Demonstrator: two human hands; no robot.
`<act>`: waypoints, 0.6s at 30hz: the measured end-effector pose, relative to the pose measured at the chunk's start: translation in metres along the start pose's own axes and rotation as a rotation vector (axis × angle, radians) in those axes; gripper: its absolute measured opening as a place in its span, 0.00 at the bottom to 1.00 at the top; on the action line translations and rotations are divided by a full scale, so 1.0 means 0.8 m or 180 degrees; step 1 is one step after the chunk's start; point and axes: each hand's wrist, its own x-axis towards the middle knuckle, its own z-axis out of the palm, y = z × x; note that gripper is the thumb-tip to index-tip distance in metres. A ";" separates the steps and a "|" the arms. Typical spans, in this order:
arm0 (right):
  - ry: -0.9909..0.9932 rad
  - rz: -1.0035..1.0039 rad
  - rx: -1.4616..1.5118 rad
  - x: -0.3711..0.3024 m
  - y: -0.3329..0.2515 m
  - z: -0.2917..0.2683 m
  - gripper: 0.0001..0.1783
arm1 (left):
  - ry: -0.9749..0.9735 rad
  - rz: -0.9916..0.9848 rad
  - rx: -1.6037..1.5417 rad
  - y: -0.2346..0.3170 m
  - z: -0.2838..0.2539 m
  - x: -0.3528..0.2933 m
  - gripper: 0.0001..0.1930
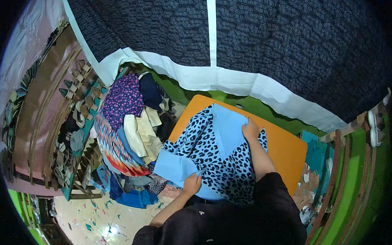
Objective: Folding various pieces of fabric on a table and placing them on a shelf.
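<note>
A leopard-print cloth (204,135), light blue with black spots, lies loosely spread over an orange tabletop (290,156). Plain light blue parts of it show as a large area (230,128) at the top and a folded flap (173,165) at the lower left; whether these are its reverse side or separate panels I cannot tell. My left hand (192,184) is closed at the flap's right end, pinching the cloth near my body. Farther out, my right hand (250,129) grips the upper right edge of the plain blue area, its fingertips partly hidden.
Left of the table rises a heap of fabrics, with a purple floral cloth (123,98), cream cloth (141,133) and zigzag-patterned cloth (113,141). Dark patterned curtains (293,48) with white borders hang beyond it. Wooden racks (69,161) holding shoe-shaped pieces stand at far left; scraps litter the floor (80,218).
</note>
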 end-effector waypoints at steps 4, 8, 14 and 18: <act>0.0081 -0.0404 0.0002 -0.017 0.008 -0.007 0.14 | -0.0070 0.0177 0.0179 -0.013 0.005 0.003 0.08; 0.0472 -0.1118 0.0300 -0.080 -0.014 -0.039 0.11 | -0.0244 0.0175 0.0467 -0.028 0.011 0.001 0.08; 0.0750 -0.1008 0.0410 -0.224 -0.027 -0.026 0.13 | 0.0009 0.0613 -0.0414 -0.011 -0.017 -0.011 0.08; 0.0585 -0.0544 0.0507 -0.326 -0.040 -0.020 0.15 | 0.0382 0.1230 -0.0532 -0.005 -0.067 -0.062 0.11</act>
